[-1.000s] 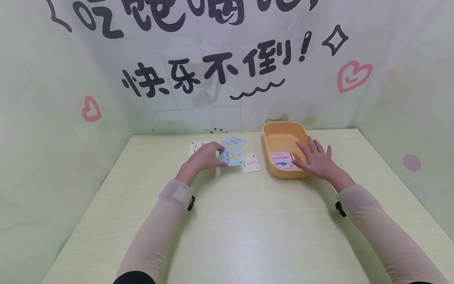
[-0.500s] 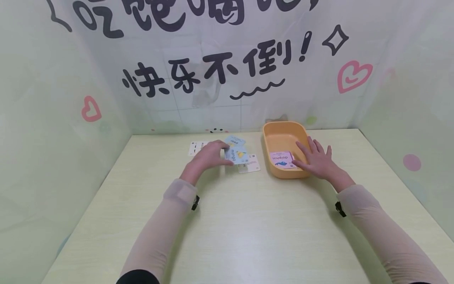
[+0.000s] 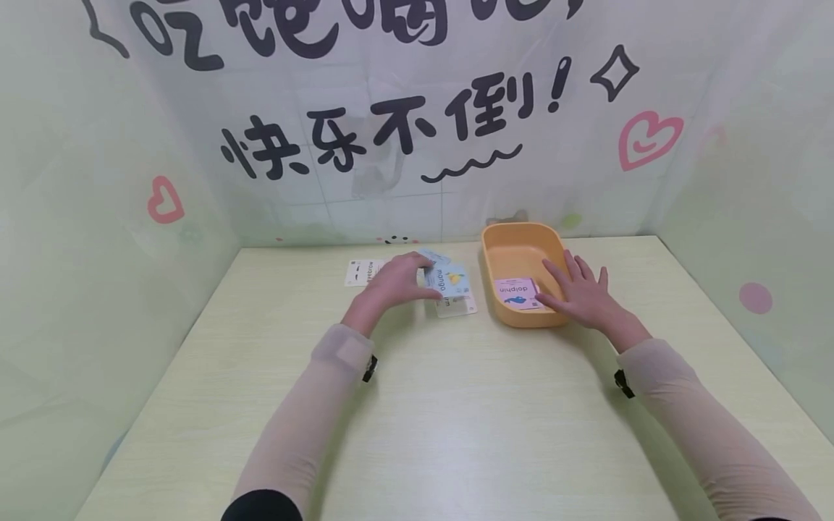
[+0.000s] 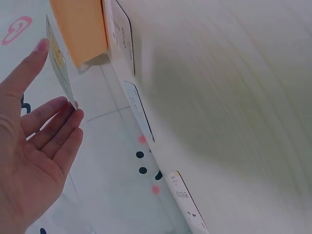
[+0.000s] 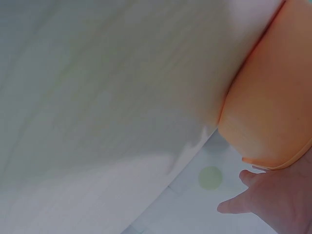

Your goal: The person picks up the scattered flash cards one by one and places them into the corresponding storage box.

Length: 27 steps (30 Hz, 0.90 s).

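Observation:
My left hand pinches a light blue mango card by its edges, thumb on one side and fingers on the other. The left wrist view shows that card lifted above the table. Beneath it in the head view, a pale blue card and a white card are partly covered. My right hand, fingers spread, lies at the right rim of an orange tray. A pink dolphin card lies at the tray's near end.
Another white card lies on the pale wooden table, left of the left hand and partly hidden by it. A white printed curtain hangs right behind the table's far edge.
My left hand has moved right and slightly away from me with the mango card, which now covers more of the cards below. My right hand and the tray have stayed put.

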Each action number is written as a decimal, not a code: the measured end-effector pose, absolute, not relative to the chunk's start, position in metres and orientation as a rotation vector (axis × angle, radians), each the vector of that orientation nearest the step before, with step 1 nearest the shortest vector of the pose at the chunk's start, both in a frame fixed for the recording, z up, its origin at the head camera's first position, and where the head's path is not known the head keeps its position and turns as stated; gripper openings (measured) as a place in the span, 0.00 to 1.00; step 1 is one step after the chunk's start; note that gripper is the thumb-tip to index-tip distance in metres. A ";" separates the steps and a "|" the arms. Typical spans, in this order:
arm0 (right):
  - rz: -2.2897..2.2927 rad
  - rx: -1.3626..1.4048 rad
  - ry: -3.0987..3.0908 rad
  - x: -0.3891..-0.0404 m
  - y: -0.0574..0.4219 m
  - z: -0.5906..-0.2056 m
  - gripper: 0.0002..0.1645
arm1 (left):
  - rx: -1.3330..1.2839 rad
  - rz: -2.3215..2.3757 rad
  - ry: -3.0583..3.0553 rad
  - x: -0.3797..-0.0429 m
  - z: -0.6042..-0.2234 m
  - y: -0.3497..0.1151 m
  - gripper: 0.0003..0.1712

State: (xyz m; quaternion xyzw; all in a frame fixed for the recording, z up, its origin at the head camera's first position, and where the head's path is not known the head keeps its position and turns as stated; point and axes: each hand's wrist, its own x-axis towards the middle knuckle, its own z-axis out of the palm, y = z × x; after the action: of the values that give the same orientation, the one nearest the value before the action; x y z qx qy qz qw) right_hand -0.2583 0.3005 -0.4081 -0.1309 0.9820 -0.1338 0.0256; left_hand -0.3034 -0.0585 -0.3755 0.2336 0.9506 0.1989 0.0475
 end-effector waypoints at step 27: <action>-0.394 -0.406 3.023 -0.272 0.304 -0.408 0.50 | 0.778 0.614 2.879 -0.314 -0.366 -0.005 0.44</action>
State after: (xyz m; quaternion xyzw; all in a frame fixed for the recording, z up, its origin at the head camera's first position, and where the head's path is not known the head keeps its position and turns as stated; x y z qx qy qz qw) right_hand -0.2717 0.3036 -0.4085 -0.1320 0.9824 -0.1280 0.0331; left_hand -0.3135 -0.0051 -0.3663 0.2551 0.9445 0.2014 0.0483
